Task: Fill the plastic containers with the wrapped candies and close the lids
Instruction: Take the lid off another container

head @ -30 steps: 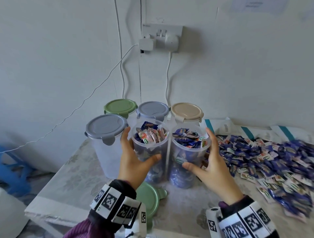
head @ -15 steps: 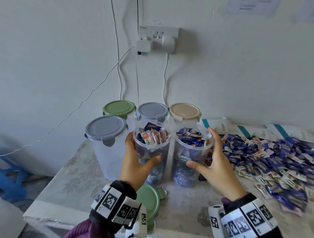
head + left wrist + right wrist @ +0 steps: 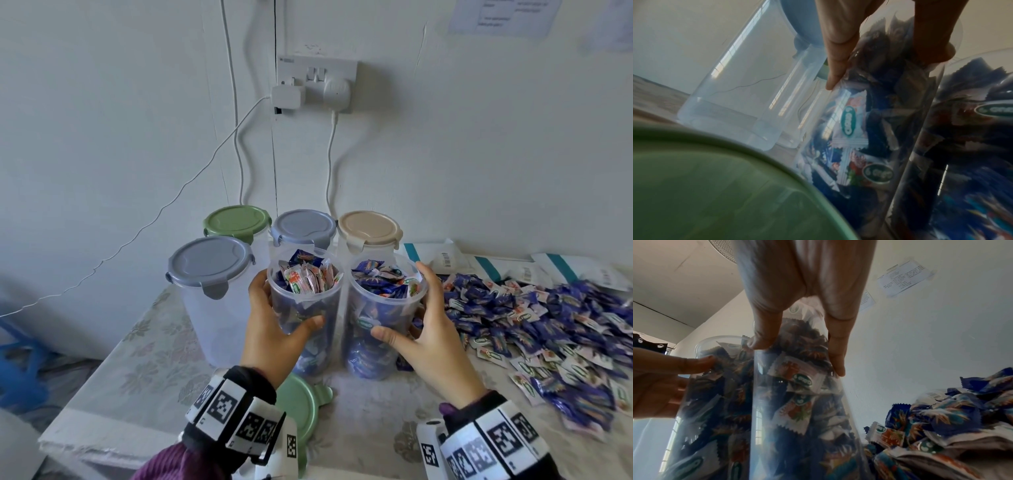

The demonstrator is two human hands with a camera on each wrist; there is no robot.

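Gripping still, hands (image 3: 274, 329) unmoved, containers (image 3: 305, 308) nearer

A plain domestic or small-office room used as a packing corner. White painted walls meet at a corner behind the table (image 3: 144, 346), which carries a pale floral cloth. A double socket (image 3: 317, 73) on the wall holds two white plugs, and their cables (image 3: 330, 164) hang down towards the tabletop's rear edge. Printed sheets (image 3: 501, 15) are stuck to the wall at upper right. A blue plastic stool (image 3: 20, 363) stands on the floor beyond the left edge.
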